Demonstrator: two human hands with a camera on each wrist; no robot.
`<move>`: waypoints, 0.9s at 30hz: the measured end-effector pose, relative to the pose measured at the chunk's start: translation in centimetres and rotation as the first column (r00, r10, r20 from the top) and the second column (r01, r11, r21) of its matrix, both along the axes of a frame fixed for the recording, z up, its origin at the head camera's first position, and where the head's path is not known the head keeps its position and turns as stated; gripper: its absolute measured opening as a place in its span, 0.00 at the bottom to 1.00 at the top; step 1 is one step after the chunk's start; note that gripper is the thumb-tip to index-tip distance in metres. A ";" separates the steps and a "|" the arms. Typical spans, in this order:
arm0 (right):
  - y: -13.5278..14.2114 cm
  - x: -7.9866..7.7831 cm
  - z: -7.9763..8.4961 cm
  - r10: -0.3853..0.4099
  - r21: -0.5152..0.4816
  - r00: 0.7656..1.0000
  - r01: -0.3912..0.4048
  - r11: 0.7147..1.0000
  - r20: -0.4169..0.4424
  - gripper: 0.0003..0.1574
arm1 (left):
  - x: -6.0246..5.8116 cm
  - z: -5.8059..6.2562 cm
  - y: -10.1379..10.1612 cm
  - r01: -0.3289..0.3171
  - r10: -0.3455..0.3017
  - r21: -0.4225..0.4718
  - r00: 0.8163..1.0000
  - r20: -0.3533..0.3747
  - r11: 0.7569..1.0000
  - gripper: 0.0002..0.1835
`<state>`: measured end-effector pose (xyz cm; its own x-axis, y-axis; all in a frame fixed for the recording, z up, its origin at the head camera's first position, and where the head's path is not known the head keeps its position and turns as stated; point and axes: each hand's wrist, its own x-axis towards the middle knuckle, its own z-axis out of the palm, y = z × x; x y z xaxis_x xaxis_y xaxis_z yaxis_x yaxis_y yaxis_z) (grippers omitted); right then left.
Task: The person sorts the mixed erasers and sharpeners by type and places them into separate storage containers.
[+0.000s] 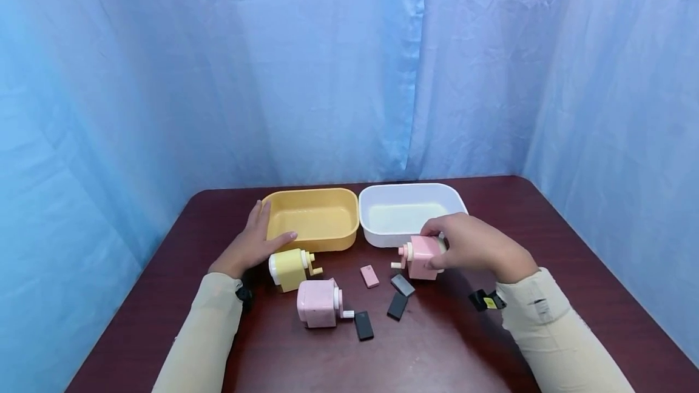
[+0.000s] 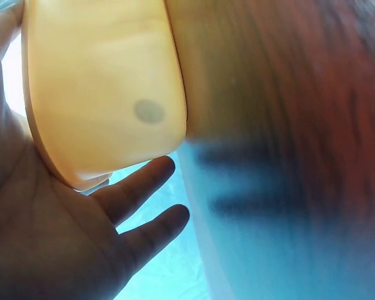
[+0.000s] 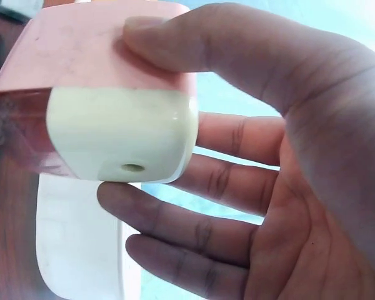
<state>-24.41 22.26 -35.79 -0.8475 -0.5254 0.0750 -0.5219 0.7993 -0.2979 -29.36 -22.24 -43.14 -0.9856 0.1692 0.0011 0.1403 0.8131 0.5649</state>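
My right hand [image 1: 477, 246] grips a pink crank pencil sharpener [image 1: 423, 258] in front of the white tub [image 1: 404, 218]. In the right wrist view, the thumb presses the sharpener's pink side, and its cream end with a small hole faces the camera. At the left end of the yellow tub [image 1: 312, 221] rests my left hand [image 1: 252, 247], fingers spread along the outside and thumb over the near rim. A yellow pencil sharpener [image 1: 289, 270] stands just below that thumb. Nearer to me is a pale pink pencil sharpener [image 1: 319, 304], its crank pointing right.
Between the sharpeners lie small flat blocks: a pink block [image 1: 369, 276], a grey block [image 1: 403, 285], a black block [image 1: 397, 306] and another black block [image 1: 363, 326]. The two tubs stand side by side near the back edge of the dark red table [image 1: 306, 362]. Blue curtains [image 1: 327, 77] hang behind.
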 end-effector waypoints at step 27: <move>-3.6 -2.2 2.7 0.110 0.002 0.985 -0.111 0.994 -0.135 0.19 | 0.2 -0.5 0.5 -0.023 0.023 -0.018 1.000 -0.004 1.000 0.61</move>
